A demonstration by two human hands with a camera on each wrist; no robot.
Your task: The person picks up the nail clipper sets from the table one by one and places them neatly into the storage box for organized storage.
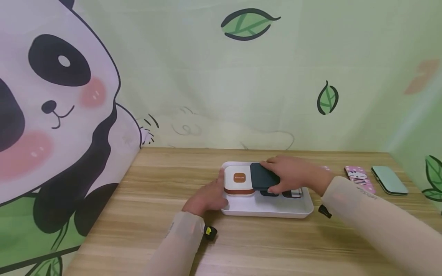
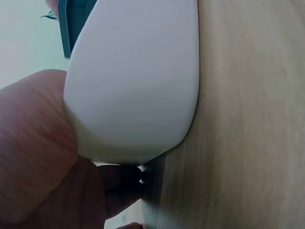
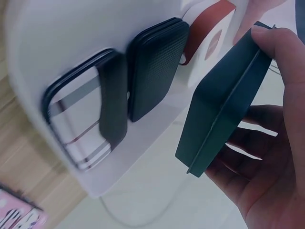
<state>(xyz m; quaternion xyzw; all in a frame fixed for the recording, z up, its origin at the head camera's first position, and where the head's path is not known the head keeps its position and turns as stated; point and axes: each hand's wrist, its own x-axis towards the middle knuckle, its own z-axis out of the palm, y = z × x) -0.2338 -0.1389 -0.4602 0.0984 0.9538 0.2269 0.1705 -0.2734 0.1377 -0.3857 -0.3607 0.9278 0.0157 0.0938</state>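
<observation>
So counting it up: one white tray [image 1: 266,209] sitting on the wooden table [image 1: 138,214], and inside it I'm seeing three cases lying flat, a white one with an orange band and logo [image 1: 238,182], a dark textured one [image 3: 155,67], and a plaid-striped one [image 3: 78,129] with a dark strap across it. A fourth case, the dark teal one [image 1: 263,177], isn't lying in the tray; it's hanging over the middle of it. Off to the right on the table there are two more, a pink patterned case [image 1: 359,177] and a mint green case [image 1: 389,179], sitting just beside each other and well apart from the tray.

The right hand [image 1: 293,174] is pinching that teal case, fingers on the far edge and thumb on the near one, so the case is sitting right inside the grip, tilted, just above the dark textured one.

The left hand [image 1: 207,197] is pressing against the tray's left wall, fingers curled at the rim and touching it.
</observation>
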